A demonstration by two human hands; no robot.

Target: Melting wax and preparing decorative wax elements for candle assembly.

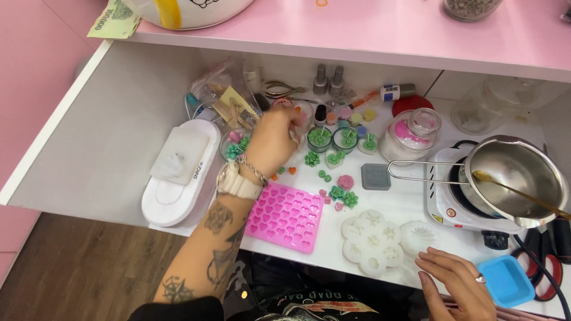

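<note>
Left hand, upper centre of the frame, reaches across the table to a small round cup among the clutter at the back. The fingers are curled over the cup's rim, seen from behind, so whether they pinch something cannot be told. The forearm runs diagonally up from the lower left, wrist bent slightly, a watch and bracelet on it; this long reach likely follows from the cup standing at the far edge.

Just right of the hand stand two green cups with small green flowers scattered below them, apparently laid out loose for sorting. Below the wrist lies a pink heart mould, flat and near the table's front edge. A white flower mould lies to its right.

Right hand, lower right, rests palm down with fingers loosely spread and holding nothing, beside the white mould and a blue mould. A steel pot sits on a hotplate at the right edge, a spoon leaning inside it. A white lamp stands at left.
</note>
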